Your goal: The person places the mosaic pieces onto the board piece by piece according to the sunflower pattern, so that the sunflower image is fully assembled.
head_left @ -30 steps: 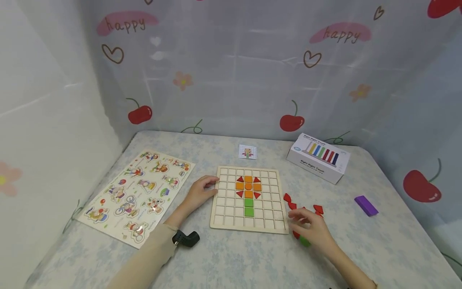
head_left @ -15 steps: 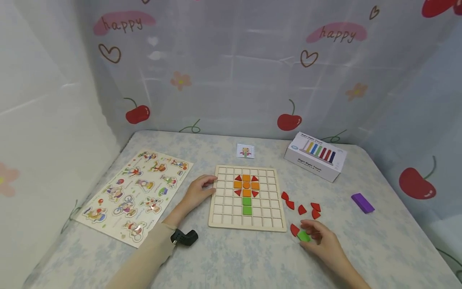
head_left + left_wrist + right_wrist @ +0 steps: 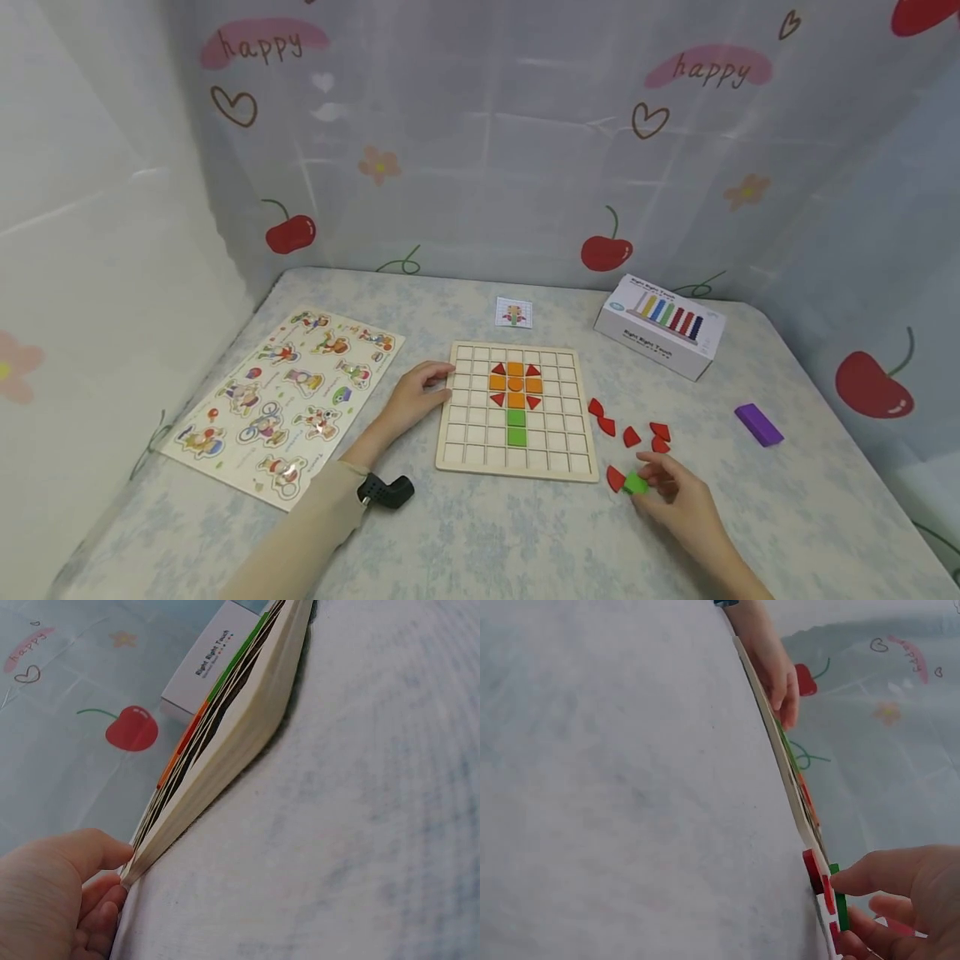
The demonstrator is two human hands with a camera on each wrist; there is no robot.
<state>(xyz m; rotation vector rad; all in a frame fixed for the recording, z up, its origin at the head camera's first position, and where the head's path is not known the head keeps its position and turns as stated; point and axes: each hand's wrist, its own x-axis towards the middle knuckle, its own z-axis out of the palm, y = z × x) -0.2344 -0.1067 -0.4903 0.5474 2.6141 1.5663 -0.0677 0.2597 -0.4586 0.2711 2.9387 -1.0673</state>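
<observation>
- While the left hand [image 3: 411, 398] rests its relaxed fingers on the left edge of the grid board [image 3: 517, 464], the head view shows the right hand [image 3: 678, 497] pinching a green square piece [image 3: 636, 482] on the table just off the board's lower right corner, beside a red piece [image 3: 614, 478].
- Left wrist view: thumb and fingers [image 3: 96, 919] touch the board's edge [image 3: 225, 742]; nothing gripped.
- Right wrist view: fingertips [image 3: 855, 879] grasp the green piece [image 3: 840, 904] by its edges.
</observation>
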